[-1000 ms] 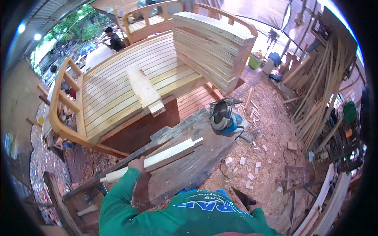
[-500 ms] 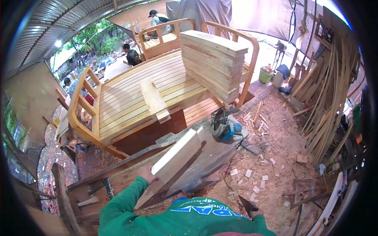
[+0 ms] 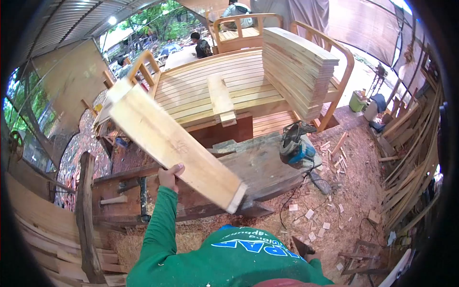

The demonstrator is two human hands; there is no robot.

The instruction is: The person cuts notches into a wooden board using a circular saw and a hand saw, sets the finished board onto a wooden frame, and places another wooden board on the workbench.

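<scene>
My left hand point(image 3: 169, 178) grips the lower edge of a wide, pale wooden board point(image 3: 174, 148), thumb on its face. The board is raised and tilted over the workbench point(image 3: 258, 170), its upper end to the left. At the lower right, my right hand point(image 3: 313, 258) shows only in part beside my green shirt. It is closed on a dark, flat tool with a pointed, triangular shape point(image 3: 302, 247); its exact kind is unclear. A blue power saw point(image 3: 301, 150) rests on the right part of the workbench.
Behind the workbench stands a slatted wooden bench point(image 3: 186, 91) bearing a tall stack of boards point(image 3: 299, 71) and a shorter plank piece point(image 3: 220, 95). Wood offcuts point(image 3: 313, 225) and a cord litter the ground. Long strips point(image 3: 416, 129) lean at right. Several people work farther back.
My left hand has lifted the board off the workbench and swung it so its upper end points left. The view has turned left. My right hand still holds the dark tool.
</scene>
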